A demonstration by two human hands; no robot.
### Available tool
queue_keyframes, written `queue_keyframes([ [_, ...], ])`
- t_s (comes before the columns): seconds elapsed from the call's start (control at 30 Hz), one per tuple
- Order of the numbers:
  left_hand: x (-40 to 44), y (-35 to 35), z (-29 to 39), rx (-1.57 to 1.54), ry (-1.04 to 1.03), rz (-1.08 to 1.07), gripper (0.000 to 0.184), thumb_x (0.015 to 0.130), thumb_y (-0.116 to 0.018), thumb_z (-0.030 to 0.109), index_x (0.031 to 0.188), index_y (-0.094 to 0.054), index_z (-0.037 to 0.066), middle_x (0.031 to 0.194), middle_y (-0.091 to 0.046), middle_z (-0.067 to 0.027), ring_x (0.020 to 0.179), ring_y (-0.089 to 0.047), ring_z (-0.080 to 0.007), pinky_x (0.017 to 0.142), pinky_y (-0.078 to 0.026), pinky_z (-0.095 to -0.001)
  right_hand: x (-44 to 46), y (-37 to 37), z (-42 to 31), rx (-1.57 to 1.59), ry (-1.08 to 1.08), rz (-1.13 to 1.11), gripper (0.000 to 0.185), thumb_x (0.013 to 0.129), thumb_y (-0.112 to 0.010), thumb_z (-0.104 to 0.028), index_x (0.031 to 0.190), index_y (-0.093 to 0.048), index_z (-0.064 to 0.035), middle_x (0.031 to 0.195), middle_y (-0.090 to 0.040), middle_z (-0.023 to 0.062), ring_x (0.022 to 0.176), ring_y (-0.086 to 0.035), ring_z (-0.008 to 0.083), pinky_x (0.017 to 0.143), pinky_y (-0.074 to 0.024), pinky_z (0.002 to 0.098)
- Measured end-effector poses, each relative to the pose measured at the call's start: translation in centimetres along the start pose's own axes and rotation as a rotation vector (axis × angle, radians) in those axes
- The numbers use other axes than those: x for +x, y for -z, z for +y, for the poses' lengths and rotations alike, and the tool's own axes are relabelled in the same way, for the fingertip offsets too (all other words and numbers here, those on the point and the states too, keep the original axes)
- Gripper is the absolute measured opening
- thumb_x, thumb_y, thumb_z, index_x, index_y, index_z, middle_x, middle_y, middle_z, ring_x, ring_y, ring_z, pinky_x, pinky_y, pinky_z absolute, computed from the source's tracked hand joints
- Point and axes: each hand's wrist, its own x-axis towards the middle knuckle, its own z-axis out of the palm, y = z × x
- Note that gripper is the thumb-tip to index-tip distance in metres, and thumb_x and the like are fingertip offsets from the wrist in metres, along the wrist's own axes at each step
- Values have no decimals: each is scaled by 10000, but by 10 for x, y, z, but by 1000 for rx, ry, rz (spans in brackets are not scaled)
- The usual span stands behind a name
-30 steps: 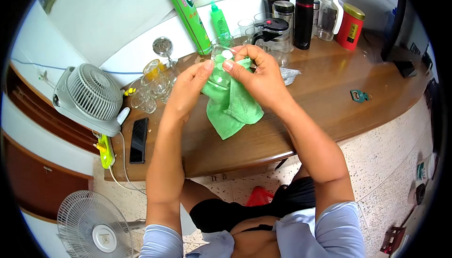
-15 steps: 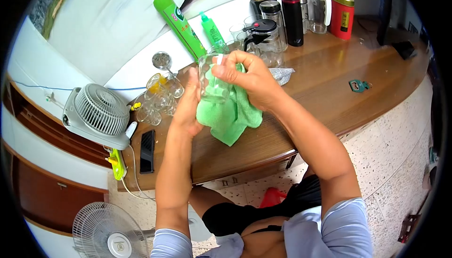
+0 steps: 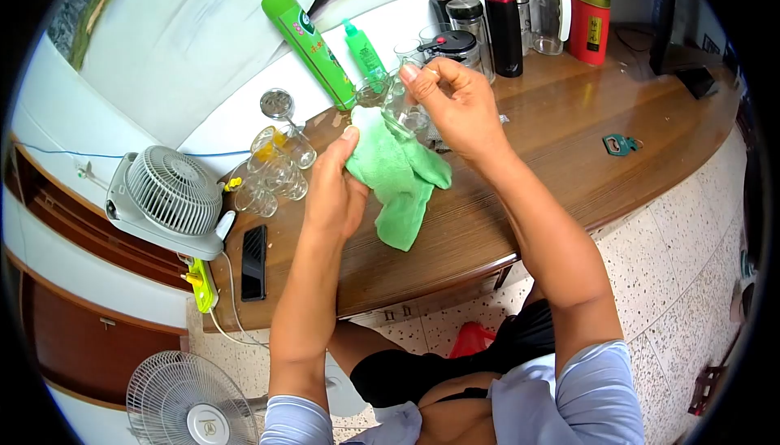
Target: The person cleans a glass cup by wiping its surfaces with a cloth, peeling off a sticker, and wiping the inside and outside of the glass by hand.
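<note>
Over the middle of the desk, my left hand (image 3: pixel 335 181) grips a green cloth (image 3: pixel 394 173), which hangs down in folds. My right hand (image 3: pixel 461 108), up and to the right, pinches a clear glass (image 3: pixel 400 108) between thumb and fingers near its upper edge. The lower part of the glass rests against the cloth. Other clear glasses stand close behind, so its outline is partly hard to make out.
Upturned glasses (image 3: pixel 272 181) and a small fan (image 3: pixel 172 197) are at the left, with a phone (image 3: pixel 253 262) in front. Behind stand a green spray can (image 3: pixel 313 55), a green bottle (image 3: pixel 363 53), a black flask (image 3: pixel 504 30), a pitcher (image 3: pixel 547 14) and a red tin (image 3: pixel 588 26). A bottle opener (image 3: pixel 620 145) lies right.
My right hand has moved up and right with the glass, now tilted and partly out of the cloth. My left hand has shifted from beside the glass to gripping the cloth.
</note>
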Motion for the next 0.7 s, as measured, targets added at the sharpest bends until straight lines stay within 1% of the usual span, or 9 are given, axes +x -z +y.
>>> queue_keyframes([
  [0.03,-1,1,-2,81,-44,-13,490,1110,-491,297,1444,-545,-58,1399,-647,-158,1245,-658,-256,1073,-532,-426,0,1,0,9,-52,-15,385,1023,-751,-261,747,-667,-6,713,-669,27,694,-585,85,636,-479,277],
  [0.07,-1,4,-6,162,-89,-27,518,1112,-470,325,1491,-516,-24,1432,-630,-154,1289,-633,-264,1115,-497,-430,-1,-4,4,11,-46,-3,455,1047,-723,-314,712,-621,-24,618,-571,-20,619,-481,47,533,-403,271],
  [0.17,-3,-3,-12,231,-153,-82,567,1128,-425,351,1571,-442,-3,1503,-569,-158,1376,-562,-255,1182,-426,-406,-13,-13,1,-95,-101,-63,491,1062,-696,-356,705,-608,-30,596,-527,-31,604,-440,50,514,-379,291],
  [0.23,-4,-6,-16,319,-202,-83,581,1142,-394,351,1594,-406,-14,1535,-528,-162,1405,-524,-241,1194,-400,-381,-23,-24,4,-193,20,-49,532,1068,-678,-367,694,-581,-3,550,-456,63,545,-387,109,483,-350,348],
  [0.3,-3,-5,-21,508,-277,-44,588,1157,-357,354,1608,-377,-23,1562,-488,-164,1419,-495,-228,1195,-384,-360,-33,-32,4,-264,82,-70,504,1055,-693,-320,683,-577,-1,562,-474,148,493,-440,208,487,-372,378],
  [0.4,0,2,-21,520,-246,14,570,1165,-334,389,1543,-451,-22,1413,-611,-139,1281,-602,-218,1101,-470,-349,-40,-40,1,-356,243,-34,468,1037,-706,-270,660,-580,-22,580,-519,184,499,-501,322,495,-393,413],
  [0.5,1,11,-22,422,-127,45,546,1164,-328,414,1455,-533,0,1292,-673,-119,1178,-666,-211,1024,-528,-349,-38,-42,2,-424,447,12,462,1025,-712,-241,636,-571,-36,583,-536,183,515,-539,364,505,-407,439],
  [0.6,-1,2,-20,278,23,53,546,1162,-313,437,1378,-588,18,1233,-694,-109,1123,-693,-205,982,-554,-349,-32,-37,2,-497,470,93,472,1021,-715,-242,621,-560,-46,568,-518,170,505,-520,362,513,-412,449],
  [0.7,-2,-6,-27,174,103,24,559,1162,-307,453,1348,-608,19,1228,-696,-105,1108,-696,-197,968,-560,-350,-24,-25,-5,-471,298,142,489,1024,-719,-256,620,-550,-39,553,-513,162,485,-507,347,491,-399,436],
])
